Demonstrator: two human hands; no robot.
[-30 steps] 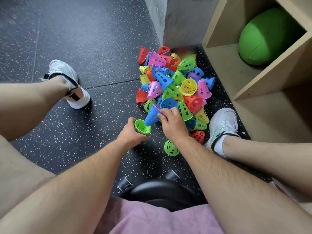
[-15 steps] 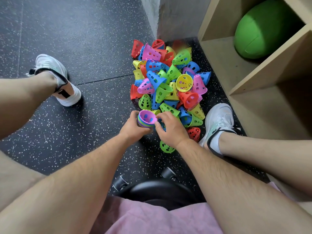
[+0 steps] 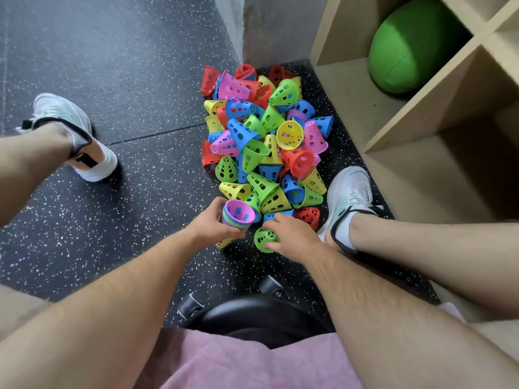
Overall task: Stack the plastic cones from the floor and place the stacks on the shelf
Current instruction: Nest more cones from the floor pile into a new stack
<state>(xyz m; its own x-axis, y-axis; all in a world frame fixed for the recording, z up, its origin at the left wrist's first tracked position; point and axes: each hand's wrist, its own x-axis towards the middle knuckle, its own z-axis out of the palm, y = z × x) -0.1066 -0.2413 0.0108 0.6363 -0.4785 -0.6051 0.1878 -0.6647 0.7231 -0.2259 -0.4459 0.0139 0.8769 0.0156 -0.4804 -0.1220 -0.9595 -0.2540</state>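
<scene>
A: What's hidden closest in?
B: The black stool (image 3: pixel 252 315) is mostly under pink cloth (image 3: pixel 224 360); only its front curve and two casters (image 3: pixel 191 304) show. The left hand (image 3: pixel 209 228) is wrapped round a stack (image 3: pixel 238 216) of nested cones, so the stack's body is buried in the palm. A purple mouth faces up with thin coloured rims layered beneath; I can't count them. A yellow tip pokes out under the hand.
A: And the right hand (image 3: pixel 292 234)?
B: Fingers and thumb curl onto a loose green cone (image 3: pixel 262 238) lying on the floor (image 3: pixel 112 66), just beside the stack. The hand covers part of it.
A: Materials?
B: Glossy plastic, tapered, punched with oval holes. The floor is dark speckled rubber.
A: Further out?
B: The pile (image 3: pixel 266 136) lies jumbled by a grey wall (image 3: pixel 280 26) corner, between two white shoes (image 3: pixel 348 192); the cones underneath are hidden. To its right stands a pale wooden shelf (image 3: pixel 407 136), cut off by the frame. One cubby holds a matte green ball (image 3: pixel 412 46), partly behind a divider
</scene>
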